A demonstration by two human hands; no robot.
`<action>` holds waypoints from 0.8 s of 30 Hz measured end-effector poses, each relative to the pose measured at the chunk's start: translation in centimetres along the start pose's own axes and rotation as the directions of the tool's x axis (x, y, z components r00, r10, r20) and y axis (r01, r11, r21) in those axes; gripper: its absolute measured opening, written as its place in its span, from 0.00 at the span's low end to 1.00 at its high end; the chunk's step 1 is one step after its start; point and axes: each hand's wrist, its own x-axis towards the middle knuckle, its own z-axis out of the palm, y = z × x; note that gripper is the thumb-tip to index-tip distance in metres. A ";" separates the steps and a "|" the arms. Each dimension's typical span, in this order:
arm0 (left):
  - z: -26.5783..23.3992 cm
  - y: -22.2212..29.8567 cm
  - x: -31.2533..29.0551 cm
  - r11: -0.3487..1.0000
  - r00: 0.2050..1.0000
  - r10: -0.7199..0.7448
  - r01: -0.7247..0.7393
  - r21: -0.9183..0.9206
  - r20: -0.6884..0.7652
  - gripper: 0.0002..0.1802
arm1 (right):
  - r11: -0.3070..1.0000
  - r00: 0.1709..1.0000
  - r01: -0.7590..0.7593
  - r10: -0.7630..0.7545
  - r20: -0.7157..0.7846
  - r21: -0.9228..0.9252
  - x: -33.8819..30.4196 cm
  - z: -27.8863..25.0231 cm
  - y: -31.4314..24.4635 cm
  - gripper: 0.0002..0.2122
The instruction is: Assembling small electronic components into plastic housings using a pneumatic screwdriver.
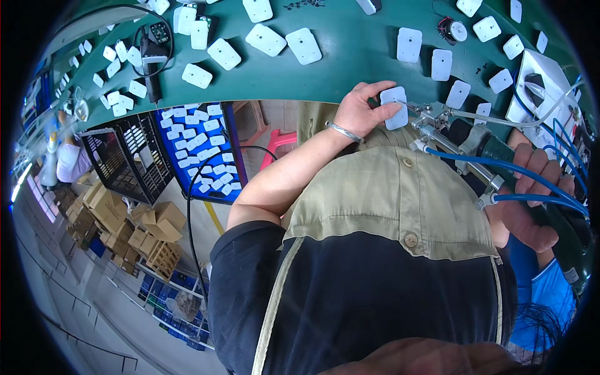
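Observation:
Between the thumb and fingers of my left hand (367, 111) is a small white plastic case (394, 116), oblong with rounded corners, held just past the near edge of the bench. My right hand (531, 178) is wrapped round the dark green body of an air-fed power screwdriver (494, 147). Metal fittings and blue hoses run along that tool. Its thin tip points left and meets the upper right part of the case, though whether it sits in a hole is too small to tell. More white cases (409, 45) lie across the bench beyond both hands.
The green bench (350, 62) spans the far side. On it are a black corded tool (152, 65), a small round motor (454, 30) and dark loose screws (304, 4). A blue tray (199, 150) of white cases and a black crate (128, 156) stand at left, near cardboard boxes (164, 220).

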 end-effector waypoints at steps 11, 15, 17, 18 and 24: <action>-1.2 -0.7 0.3 1.000 0.992 -0.028 0.027 0.012 0.121 0.23 | 0.996 0.995 0.064 -0.069 0.079 0.055 -0.1 -1.0 0.3 0.25; -1.3 0.0 0.0 0.991 0.967 -0.076 0.101 -0.089 0.243 0.20 | 0.998 0.999 0.041 -0.042 0.023 0.040 -0.4 -0.8 -0.3 0.25; -1.3 -0.2 0.0 0.985 0.963 -0.108 0.137 -0.106 0.246 0.19 | 0.999 0.996 -0.017 0.021 0.083 -0.045 -0.3 -1.1 -0.8 0.26; -1.2 -0.3 0.1 0.977 0.958 -0.137 0.172 -0.123 0.251 0.18 | 0.999 0.997 -0.017 0.021 0.081 -0.047 -0.4 -1.0 -0.9 0.26; -1.0 -0.6 0.1 0.989 0.980 -0.129 0.137 -0.047 0.148 0.18 | 0.999 1.000 -0.017 0.018 0.024 -0.043 -0.6 -0.8 -0.9 0.25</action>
